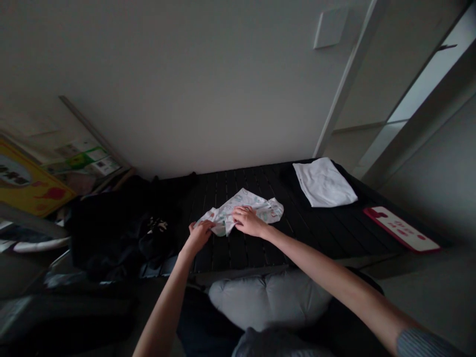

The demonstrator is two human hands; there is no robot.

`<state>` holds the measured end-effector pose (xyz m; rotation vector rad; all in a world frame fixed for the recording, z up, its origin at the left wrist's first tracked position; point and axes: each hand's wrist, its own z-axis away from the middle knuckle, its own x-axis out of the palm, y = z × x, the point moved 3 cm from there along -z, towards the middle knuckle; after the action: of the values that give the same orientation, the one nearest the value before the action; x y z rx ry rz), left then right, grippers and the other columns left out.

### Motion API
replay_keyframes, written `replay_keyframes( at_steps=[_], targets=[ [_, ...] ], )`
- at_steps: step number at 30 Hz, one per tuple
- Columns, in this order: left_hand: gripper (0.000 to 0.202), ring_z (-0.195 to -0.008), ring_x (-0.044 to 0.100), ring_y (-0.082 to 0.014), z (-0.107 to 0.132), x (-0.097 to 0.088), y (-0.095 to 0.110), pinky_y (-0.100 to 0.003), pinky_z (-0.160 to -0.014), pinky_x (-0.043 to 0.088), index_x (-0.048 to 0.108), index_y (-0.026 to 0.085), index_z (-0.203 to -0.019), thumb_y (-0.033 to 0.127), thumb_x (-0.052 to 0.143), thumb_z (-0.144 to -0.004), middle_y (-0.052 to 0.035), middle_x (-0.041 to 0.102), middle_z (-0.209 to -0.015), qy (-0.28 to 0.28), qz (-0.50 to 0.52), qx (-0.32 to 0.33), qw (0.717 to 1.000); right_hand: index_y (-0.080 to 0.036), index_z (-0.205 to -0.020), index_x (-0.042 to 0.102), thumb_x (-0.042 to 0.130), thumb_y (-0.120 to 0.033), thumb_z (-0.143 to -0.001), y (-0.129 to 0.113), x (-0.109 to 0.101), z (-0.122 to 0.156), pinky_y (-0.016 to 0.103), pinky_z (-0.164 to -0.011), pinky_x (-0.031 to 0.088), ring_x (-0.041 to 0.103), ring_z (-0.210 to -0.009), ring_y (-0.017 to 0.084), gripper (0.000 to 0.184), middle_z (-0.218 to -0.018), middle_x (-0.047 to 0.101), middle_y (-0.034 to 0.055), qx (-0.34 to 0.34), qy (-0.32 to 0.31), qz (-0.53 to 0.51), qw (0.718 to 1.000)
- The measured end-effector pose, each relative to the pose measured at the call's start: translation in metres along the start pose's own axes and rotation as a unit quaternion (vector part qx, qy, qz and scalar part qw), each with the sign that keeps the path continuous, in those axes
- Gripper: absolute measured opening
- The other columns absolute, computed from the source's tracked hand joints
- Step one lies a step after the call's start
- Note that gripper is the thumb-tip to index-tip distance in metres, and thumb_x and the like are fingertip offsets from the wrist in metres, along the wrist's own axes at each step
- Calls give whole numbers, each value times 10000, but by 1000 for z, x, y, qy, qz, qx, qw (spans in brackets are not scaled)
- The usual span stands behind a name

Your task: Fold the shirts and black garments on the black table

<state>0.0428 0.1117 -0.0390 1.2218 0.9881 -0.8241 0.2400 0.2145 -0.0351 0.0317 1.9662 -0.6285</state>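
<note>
A small white cloth with a red and green print [250, 204] lies crumpled on the black slatted table [327, 233]. My left hand [200, 233] pinches its near left corner. Over the middle of the cloth, my right hand [248, 220] rests with fingers curled down, gripping the fabric. Both arms reach forward from the bottom of the view.
A folded white cloth [324, 182] lies at the table's far right. A red-edged white card [401, 229] sits at the right edge. Dark clothing with a white logo [122, 225] is heaped on the left. A grey cushion [269, 297] sits below the table's near edge.
</note>
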Motion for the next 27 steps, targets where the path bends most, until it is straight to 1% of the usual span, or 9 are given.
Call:
replay_keyframes(
  at_steps=[3,6,9,13,16,20,22,25,27],
  targets=[
    [273,-1146,583,-220,9,-12,-3,-415,-1061,367,648,216,-1032,173,477,-822,-62,687,-1152,63,86,0,994,-188,-775,562,548,-134,-787,-1,-30,6,353,-944,385,604,-935,180,57,-918,674,42,20,56,-99,993],
    [253,-906,632,-182,18,-30,10,-283,-826,487,610,184,-1019,356,485,-883,-44,695,-971,101,217,28,971,-213,-715,449,499,-181,-772,3,-61,16,314,-806,423,590,-855,179,82,-870,656,41,37,102,-235,966],
    [300,-685,581,-136,25,-51,35,-216,-608,461,584,170,-990,437,503,-881,1,631,-787,118,302,34,946,-221,-656,351,476,-166,-701,2,-86,25,281,-674,383,530,-743,156,143,-889,651,44,32,99,-329,939],
    [316,-561,514,-97,33,-82,66,-179,-480,404,607,163,-981,450,555,-859,27,573,-691,150,349,41,924,-221,-621,301,499,-182,-688,-4,-112,33,251,-579,300,382,-602,110,213,-691,538,-13,10,60,-415,908],
    [319,-486,478,-76,43,-106,77,-159,-400,369,642,158,-922,461,596,-833,38,548,-636,185,333,25,924,-214,-639,355,576,-245,-754,-4,-133,39,244,-581,302,359,-601,102,251,-645,419,-49,20,66,-383,921],
    [346,-340,431,-77,51,-126,76,-168,-265,298,663,169,-920,490,630,-795,71,474,-519,200,316,-42,927,-199,-854,518,684,-309,-755,9,-156,48,244,-621,351,428,-661,110,222,-760,487,-36,48,88,-281,954],
    [341,-316,435,-80,48,-128,73,-172,-247,298,670,172,-922,483,634,-788,72,488,-513,204,306,-54,928,-204,-980,579,680,-308,-765,20,-159,50,256,-657,382,469,-694,125,260,-781,514,-26,72,81,-231,967],
    [345,-304,442,-86,36,-118,67,-181,-240,309,672,175,-917,493,623,-793,71,496,-517,190,309,-56,930,-201,-832,647,652,-288,-774,37,-154,51,277,-694,412,500,-720,144,105,-751,522,-9,97,69,-175,977],
    [348,-303,436,-89,26,-109,59,-187,-239,310,667,177,-912,501,613,-799,74,480,-514,189,320,-54,927,-199,-789,641,630,-276,-785,46,-151,50,291,-734,436,539,-780,158,78,-817,569,12,93,95,-201,971]
  ],
)
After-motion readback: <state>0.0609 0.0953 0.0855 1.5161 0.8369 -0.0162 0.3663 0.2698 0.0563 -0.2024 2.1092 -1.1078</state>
